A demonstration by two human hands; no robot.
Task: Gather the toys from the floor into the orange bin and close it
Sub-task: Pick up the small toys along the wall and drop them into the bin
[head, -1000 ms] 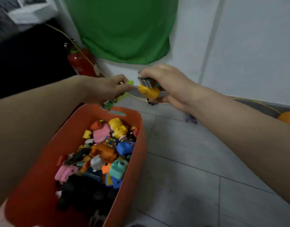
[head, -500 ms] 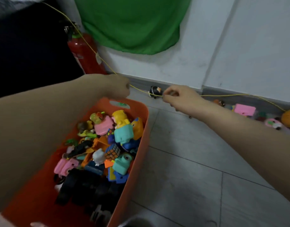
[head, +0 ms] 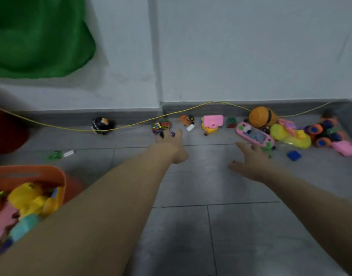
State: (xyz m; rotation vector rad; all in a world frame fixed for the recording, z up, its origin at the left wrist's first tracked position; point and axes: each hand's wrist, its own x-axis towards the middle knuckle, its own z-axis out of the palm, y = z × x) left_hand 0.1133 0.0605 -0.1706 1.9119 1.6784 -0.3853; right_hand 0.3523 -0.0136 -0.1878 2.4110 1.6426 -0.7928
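Arms stretch forward over grey floor tiles toward toys strewn along the skirting. The left hand reaches a small purple toy just in front of a puzzle cube; whether its fingers grip anything cannot be told. The right hand, fingers spread and holding nothing, hovers near a pink handheld game console and a small green figure. The orange bin, lidless and heaped with toys, stands at lower left, partly behind the left forearm. A yellow cord runs along the wall past a black round toy, a pink block and an orange-and-yellow plush.
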